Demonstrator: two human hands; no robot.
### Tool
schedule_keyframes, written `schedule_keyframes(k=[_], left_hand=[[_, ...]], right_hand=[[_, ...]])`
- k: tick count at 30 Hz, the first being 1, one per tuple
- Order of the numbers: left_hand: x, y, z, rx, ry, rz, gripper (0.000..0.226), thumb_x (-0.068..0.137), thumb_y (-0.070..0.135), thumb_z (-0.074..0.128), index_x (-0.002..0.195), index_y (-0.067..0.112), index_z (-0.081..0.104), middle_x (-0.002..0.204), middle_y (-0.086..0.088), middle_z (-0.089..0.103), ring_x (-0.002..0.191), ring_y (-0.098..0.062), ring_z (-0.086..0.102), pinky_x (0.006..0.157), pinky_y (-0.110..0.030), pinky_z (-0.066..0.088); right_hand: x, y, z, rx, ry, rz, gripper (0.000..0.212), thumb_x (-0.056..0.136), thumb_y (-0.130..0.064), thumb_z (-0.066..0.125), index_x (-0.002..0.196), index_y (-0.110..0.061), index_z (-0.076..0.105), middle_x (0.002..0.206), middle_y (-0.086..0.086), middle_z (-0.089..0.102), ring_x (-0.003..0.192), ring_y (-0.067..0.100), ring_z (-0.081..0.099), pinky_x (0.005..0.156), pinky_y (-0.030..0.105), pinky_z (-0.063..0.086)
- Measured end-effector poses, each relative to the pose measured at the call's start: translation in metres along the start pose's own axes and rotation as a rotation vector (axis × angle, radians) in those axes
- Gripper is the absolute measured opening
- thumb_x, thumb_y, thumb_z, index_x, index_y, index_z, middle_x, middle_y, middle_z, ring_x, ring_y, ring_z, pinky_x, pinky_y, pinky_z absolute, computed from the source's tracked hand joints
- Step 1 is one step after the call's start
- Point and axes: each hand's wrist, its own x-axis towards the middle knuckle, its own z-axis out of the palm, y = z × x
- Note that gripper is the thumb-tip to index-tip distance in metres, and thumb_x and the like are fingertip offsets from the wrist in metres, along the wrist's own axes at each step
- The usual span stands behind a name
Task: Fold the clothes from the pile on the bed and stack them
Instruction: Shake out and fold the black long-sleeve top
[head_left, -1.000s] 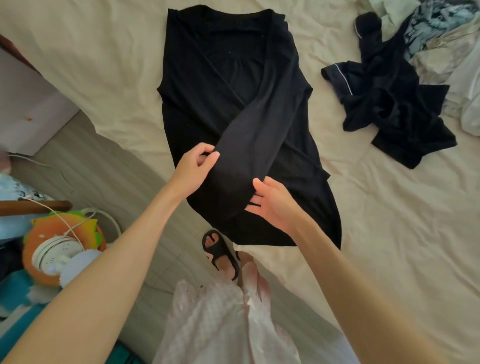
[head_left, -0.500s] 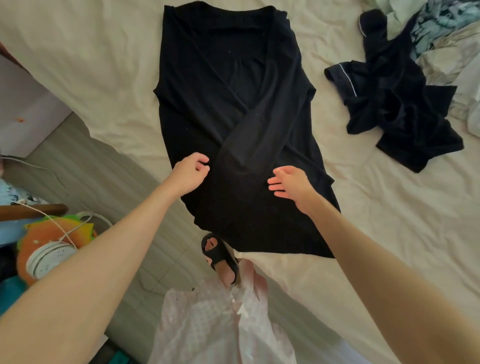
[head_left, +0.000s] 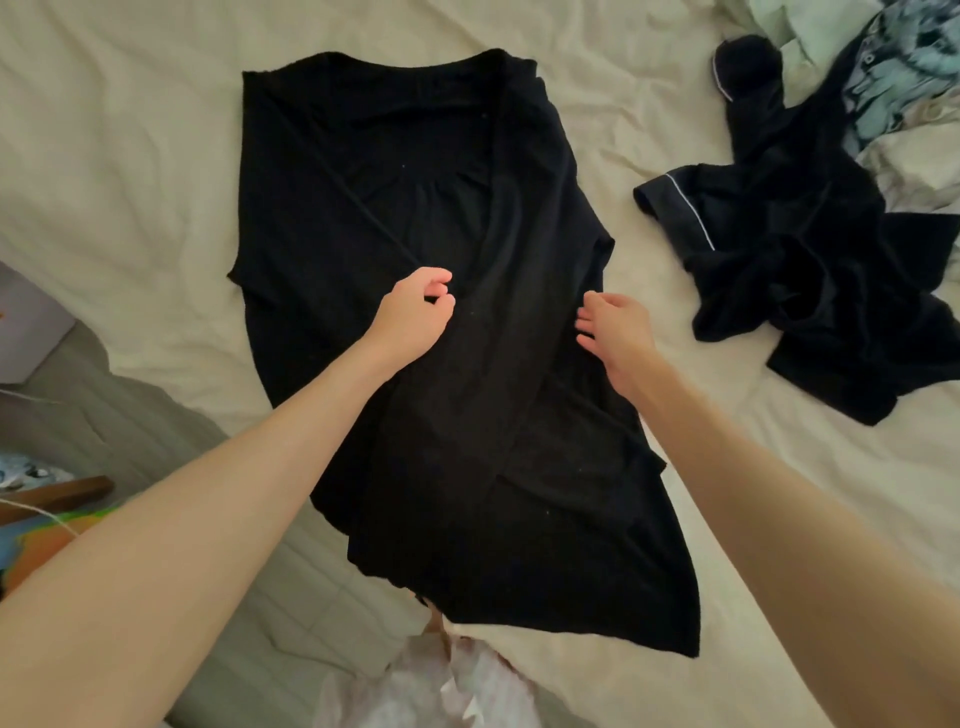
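A long black garment (head_left: 395, 218) lies spread flat on the cream bed sheet (head_left: 130, 156), neckline at the far end, hem hanging over the bed's near edge. Both its sleeves are folded in and cross over its middle. My left hand (head_left: 415, 312) is over the garment's centre with fingers loosely curled and nothing in them. My right hand (head_left: 615, 327) is a little to the right, over the folded sleeve edge, fingers relaxed and holding nothing. A crumpled black piece with white piping (head_left: 789, 260) lies to the right, at the edge of the pile (head_left: 904, 88).
The pile of unfolded clothes, with pale and blue-patterned pieces, fills the top right corner. The bed's edge runs diagonally at lower left, with grey floor (head_left: 104, 415) beyond it and cluttered items at the far left. My pale skirt (head_left: 431, 691) shows at the bottom.
Both hands let go of the sleeve, which now lies flat across the garment. They then moved forward to the garment's middle, and my view came closer over the bed.
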Motion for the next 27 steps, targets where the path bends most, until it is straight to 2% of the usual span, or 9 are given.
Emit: schedule_keyframes(k=[2, 4, 7, 9, 12, 15, 18, 22, 27], left_hand=[[0.018, 0.012, 0.009, -0.036, 0.016, -0.049, 0.043, 0.095, 0.019, 0.048, 0.137, 0.020, 0.043, 0.129, 0.003, 0.054, 0.113, -0.014, 0.053, 0.090, -0.025, 0.041], [0.035, 0.024, 0.013, -0.136, 0.026, -0.135, 0.049, 0.093, 0.021, 0.052, 0.140, 0.018, 0.039, 0.128, 0.000, 0.055, 0.106, -0.013, 0.055, 0.084, -0.023, 0.040], [0.061, 0.046, 0.023, -0.193, 0.022, -0.243, 0.053, 0.091, 0.025, 0.061, 0.139, 0.012, 0.042, 0.126, -0.006, 0.056, 0.100, -0.014, 0.057, 0.079, -0.024, 0.046], [0.076, 0.059, 0.026, -0.179, 0.053, -0.233, 0.042, 0.090, 0.021, 0.062, 0.129, 0.009, 0.053, 0.122, -0.005, 0.058, 0.112, -0.019, 0.055, 0.090, -0.028, 0.045], [0.096, 0.073, 0.023, -0.148, 0.216, -0.120, 0.025, 0.093, 0.020, 0.056, 0.116, 0.012, 0.062, 0.099, 0.009, 0.058, 0.095, -0.006, 0.055, 0.077, -0.016, 0.040], [0.105, 0.073, 0.018, -0.125, 0.266, -0.065, 0.018, 0.096, 0.020, 0.050, 0.112, 0.016, 0.058, 0.093, 0.009, 0.057, 0.083, -0.003, 0.054, 0.071, -0.015, 0.045], [0.110, 0.072, 0.018, -0.185, 0.141, -0.161, 0.022, 0.096, 0.022, 0.050, 0.116, 0.014, 0.057, 0.105, -0.002, 0.061, 0.092, -0.016, 0.062, 0.078, -0.028, 0.054], [0.134, 0.096, 0.015, -0.334, 0.035, -0.155, 0.029, 0.093, 0.026, 0.057, 0.117, 0.011, 0.060, 0.102, -0.003, 0.066, 0.092, -0.017, 0.064, 0.075, -0.026, 0.054], [0.164, 0.134, 0.022, -0.254, 0.126, -0.060, 0.010, 0.093, 0.019, 0.056, 0.097, 0.015, 0.065, 0.073, 0.005, 0.058, 0.060, -0.005, 0.052, 0.053, -0.014, 0.045]], right_hand=[[0.015, -0.008, -0.001, 0.175, -0.086, 0.077, 0.037, 0.099, -0.022, 0.046, 0.125, 0.003, 0.050, 0.125, 0.018, 0.059, 0.112, 0.028, 0.059, 0.094, 0.036, 0.050], [0.027, -0.018, -0.001, 0.417, -0.207, 0.179, 0.037, 0.100, -0.025, 0.045, 0.129, -0.003, 0.049, 0.116, 0.008, 0.063, 0.101, 0.019, 0.062, 0.080, 0.029, 0.053], [0.047, -0.036, -0.005, 0.681, -0.290, 0.279, 0.022, 0.099, -0.023, 0.045, 0.112, -0.009, 0.056, 0.101, 0.004, 0.066, 0.089, 0.016, 0.064, 0.065, 0.028, 0.051], [0.057, -0.046, -0.007, 0.797, -0.257, 0.283, 0.015, 0.096, -0.014, 0.049, 0.105, -0.008, 0.058, 0.099, 0.004, 0.067, 0.088, 0.017, 0.065, 0.064, 0.028, 0.053], [0.068, -0.053, -0.013, 0.942, -0.191, 0.265, 0.013, 0.093, -0.007, 0.049, 0.101, -0.005, 0.059, 0.098, 0.003, 0.065, 0.097, 0.018, 0.064, 0.079, 0.029, 0.054], [0.075, -0.049, -0.017, 0.958, -0.119, 0.263, 0.029, 0.097, -0.011, 0.046, 0.124, -0.005, 0.053, 0.124, 0.006, 0.059, 0.120, 0.022, 0.055, 0.103, 0.034, 0.043], [0.073, -0.040, -0.014, 0.851, -0.117, 0.265, 0.031, 0.097, -0.016, 0.047, 0.127, -0.008, 0.052, 0.132, 0.005, 0.057, 0.110, 0.018, 0.059, 0.096, 0.032, 0.046], [0.075, -0.040, -0.011, 0.695, -0.158, 0.327, 0.044, 0.094, -0.026, 0.057, 0.133, -0.008, 0.050, 0.131, 0.007, 0.058, 0.118, 0.023, 0.057, 0.105, 0.040, 0.042], [0.076, -0.055, -0.013, 0.732, -0.138, 0.356, 0.036, 0.094, -0.023, 0.057, 0.127, -0.010, 0.055, 0.129, 0.004, 0.060, 0.111, 0.018, 0.059, 0.095, 0.031, 0.046]])
